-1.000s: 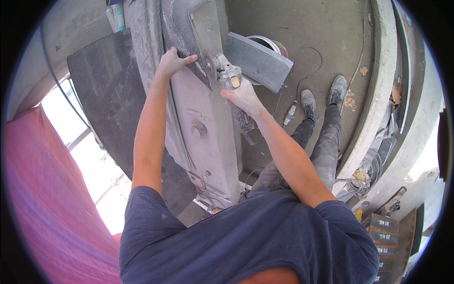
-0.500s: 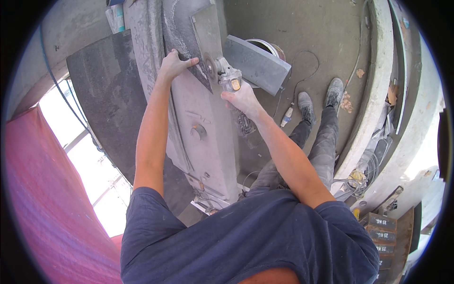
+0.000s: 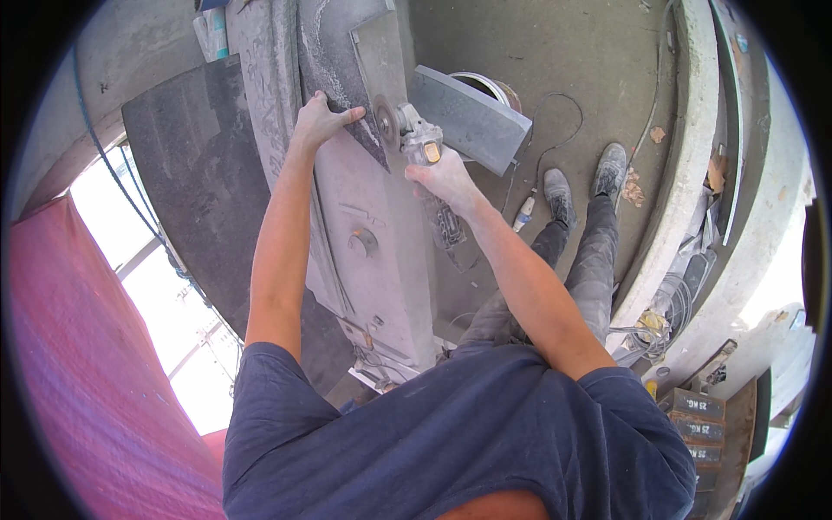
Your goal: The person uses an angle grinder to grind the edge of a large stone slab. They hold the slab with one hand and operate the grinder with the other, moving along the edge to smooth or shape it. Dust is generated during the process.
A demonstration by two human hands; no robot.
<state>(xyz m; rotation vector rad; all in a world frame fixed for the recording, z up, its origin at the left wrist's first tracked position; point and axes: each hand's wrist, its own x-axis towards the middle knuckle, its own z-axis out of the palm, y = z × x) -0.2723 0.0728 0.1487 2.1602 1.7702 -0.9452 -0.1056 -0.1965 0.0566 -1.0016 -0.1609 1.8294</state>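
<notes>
My right hand [image 3: 446, 182] is wrapped round the body of an angle grinder [image 3: 424, 144], whose lower part hangs below the fist. The grinder's round disc [image 3: 387, 120] stands on edge at the side of a dark stone slab [image 3: 334, 56], close to or touching it; I cannot tell which. My left hand [image 3: 322, 121] rests on the slab's near end, thumb and forefinger spread apart. Its other fingers are partly hidden. Under the slab lies a long pale concrete ledge [image 3: 381, 212], dusty, with a small round knob on it.
A grey angled panel [image 3: 472, 120] leans over a bucket [image 3: 481, 84] right of the grinder. A cable with a plug connector [image 3: 525, 214] lies near my shoes [image 3: 561, 198]. A curved low wall [image 3: 685, 156] bounds the right; pink sheeting [image 3: 95, 364] hangs left.
</notes>
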